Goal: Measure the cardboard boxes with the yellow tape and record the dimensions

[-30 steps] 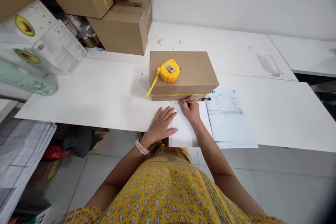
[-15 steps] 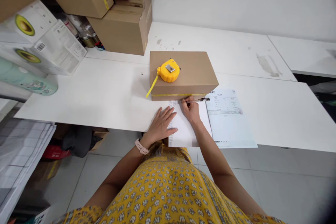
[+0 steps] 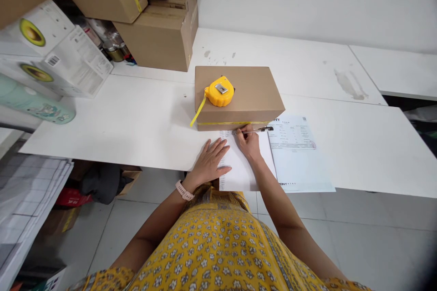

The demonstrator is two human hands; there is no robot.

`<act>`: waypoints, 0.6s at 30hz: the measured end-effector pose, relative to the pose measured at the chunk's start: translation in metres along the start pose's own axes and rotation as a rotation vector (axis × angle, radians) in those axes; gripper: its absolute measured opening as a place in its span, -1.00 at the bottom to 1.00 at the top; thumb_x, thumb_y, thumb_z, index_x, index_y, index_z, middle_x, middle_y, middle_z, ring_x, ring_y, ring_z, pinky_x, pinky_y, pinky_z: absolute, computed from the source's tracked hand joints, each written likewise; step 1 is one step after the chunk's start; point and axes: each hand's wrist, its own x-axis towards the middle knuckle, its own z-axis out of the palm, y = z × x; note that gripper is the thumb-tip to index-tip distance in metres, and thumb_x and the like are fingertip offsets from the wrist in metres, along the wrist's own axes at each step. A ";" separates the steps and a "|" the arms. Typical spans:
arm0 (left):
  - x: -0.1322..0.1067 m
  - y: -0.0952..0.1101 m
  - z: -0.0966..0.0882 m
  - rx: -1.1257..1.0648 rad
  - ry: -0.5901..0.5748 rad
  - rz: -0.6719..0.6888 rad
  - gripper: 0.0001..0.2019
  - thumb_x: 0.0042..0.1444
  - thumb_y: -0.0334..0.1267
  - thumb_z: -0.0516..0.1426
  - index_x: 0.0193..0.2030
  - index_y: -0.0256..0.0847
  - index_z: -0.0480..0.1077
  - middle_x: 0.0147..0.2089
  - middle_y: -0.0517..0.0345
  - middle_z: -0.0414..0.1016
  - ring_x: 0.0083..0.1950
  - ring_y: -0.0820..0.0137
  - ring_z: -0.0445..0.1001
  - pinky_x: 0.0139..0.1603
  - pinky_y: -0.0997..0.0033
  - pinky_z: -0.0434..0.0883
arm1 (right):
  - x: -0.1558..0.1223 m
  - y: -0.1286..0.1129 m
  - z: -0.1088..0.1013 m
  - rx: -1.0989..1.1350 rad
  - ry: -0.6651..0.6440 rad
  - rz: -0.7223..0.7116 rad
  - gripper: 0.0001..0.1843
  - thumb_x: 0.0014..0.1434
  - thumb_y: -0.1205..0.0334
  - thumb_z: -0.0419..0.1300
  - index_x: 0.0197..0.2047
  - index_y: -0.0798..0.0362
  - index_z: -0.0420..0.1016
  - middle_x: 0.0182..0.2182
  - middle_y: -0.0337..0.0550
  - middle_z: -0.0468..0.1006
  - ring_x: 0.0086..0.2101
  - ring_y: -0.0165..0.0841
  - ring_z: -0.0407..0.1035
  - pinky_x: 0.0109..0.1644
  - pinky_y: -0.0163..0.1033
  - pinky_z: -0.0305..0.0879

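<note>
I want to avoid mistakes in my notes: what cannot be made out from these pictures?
In the head view:
Writing on the white paper: too small.
Most print on the pale blue sheet: too small.
That sheet's top-left corner: hidden by the cardboard box.
Far end of the green bottle: cut off by the left edge.

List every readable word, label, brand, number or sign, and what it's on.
"ONY": printed sheet, top and bottom; possibly partial, as both sit at covered edges.
Rest of that sheet, including red stamp: too small.
White page: marks too small.
White avocado carton: barcode; print too small.
Yellow strip on cardboard box: marks too small.
Red package: pale lettering too blurred.
No numbers legible.
</note>
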 end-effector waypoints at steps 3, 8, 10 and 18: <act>0.000 0.000 0.000 0.002 -0.001 -0.001 -0.35 0.40 0.16 0.04 0.48 -0.16 0.16 0.58 -0.12 0.12 0.62 0.08 -0.01 0.60 -0.22 -0.11 | 0.000 0.000 0.000 -0.008 -0.001 -0.001 -0.73 0.24 -0.03 0.12 -0.38 -0.05 0.25 -0.61 -0.30 0.36 -0.55 -0.36 0.23 -0.41 -0.23 0.17; 0.001 0.000 0.000 0.009 -0.013 -0.004 -0.35 0.40 0.15 0.05 0.47 -0.19 0.16 0.58 -0.12 0.11 0.62 0.08 -0.01 0.60 -0.22 -0.11 | 0.000 0.000 -0.001 -0.009 -0.005 -0.004 -0.75 0.23 -0.01 0.11 -0.39 -0.06 0.26 -0.63 -0.31 0.34 -0.56 -0.35 0.23 -0.40 -0.21 0.16; 0.000 0.000 0.000 0.012 -0.014 -0.002 -0.35 0.40 0.15 0.05 0.48 -0.18 0.15 0.58 -0.12 0.10 0.62 0.08 -0.01 0.60 -0.21 -0.11 | 0.000 0.000 -0.001 -0.004 -0.003 -0.003 -0.75 0.23 0.00 0.12 -0.39 -0.05 0.26 -0.62 -0.30 0.36 -0.55 -0.35 0.24 -0.39 -0.21 0.16; 0.000 0.000 0.000 0.018 -0.011 -0.004 -0.35 0.40 0.15 0.05 0.48 -0.16 0.16 0.58 -0.12 0.11 0.62 0.09 -0.02 0.60 -0.19 -0.12 | -0.003 0.001 -0.001 0.009 0.057 0.028 -0.72 0.26 -0.03 0.12 -0.37 -0.04 0.28 -0.61 -0.30 0.36 -0.55 -0.36 0.23 -0.41 -0.22 0.14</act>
